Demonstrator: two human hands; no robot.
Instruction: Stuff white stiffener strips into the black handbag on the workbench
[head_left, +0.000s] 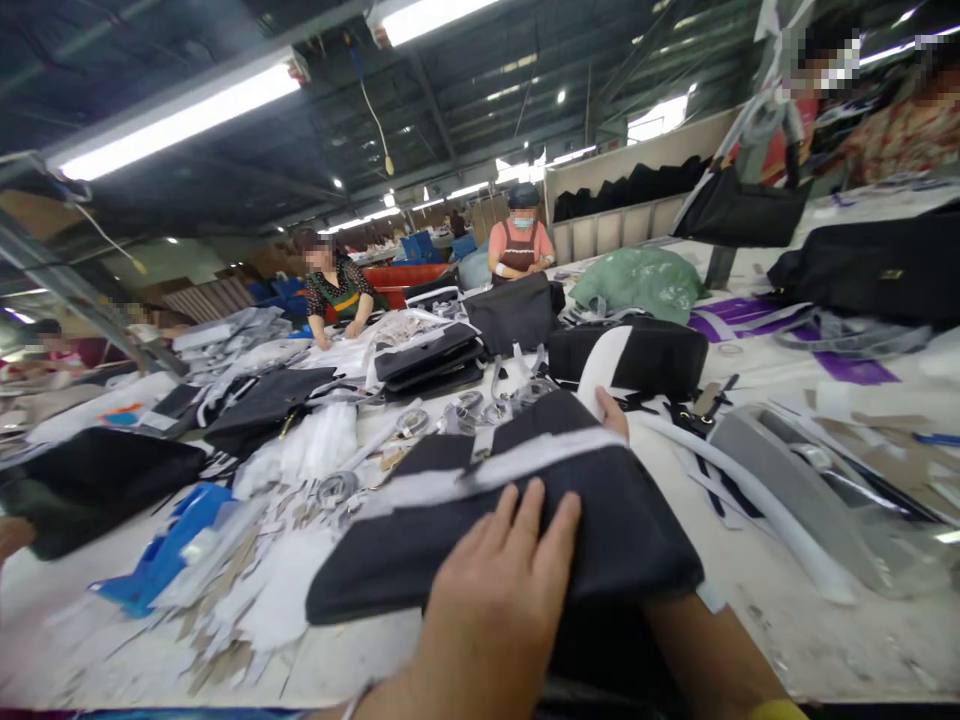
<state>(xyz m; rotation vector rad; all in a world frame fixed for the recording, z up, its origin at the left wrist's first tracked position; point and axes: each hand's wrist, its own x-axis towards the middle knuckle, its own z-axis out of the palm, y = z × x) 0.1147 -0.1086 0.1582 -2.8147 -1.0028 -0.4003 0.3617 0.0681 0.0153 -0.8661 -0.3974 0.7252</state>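
Observation:
A black handbag [510, 520] with a strip of white wrapping [525, 455] across it is tilted up in front of me at the table's near edge. My left hand [502, 580] rests on its near face, fingers stretched and slightly spread; the thumb is hidden. From the lower right, my right forearm passes behind the bag. Only the fingers of my right hand [613, 415] show, gripping the bag at its far right corner, beside an upright white strip [604, 360]. The rest of that hand is hidden by the bag.
White and brown scraps [262, 590] and a blue plastic piece [165, 550] lie left. More black bags [630, 355] and a green plastic sack [637, 280] stand behind. A clear plastic sheet [825, 500] lies right. Two co-workers [337, 285] face across the table; another person's hand [15, 535] shows far left.

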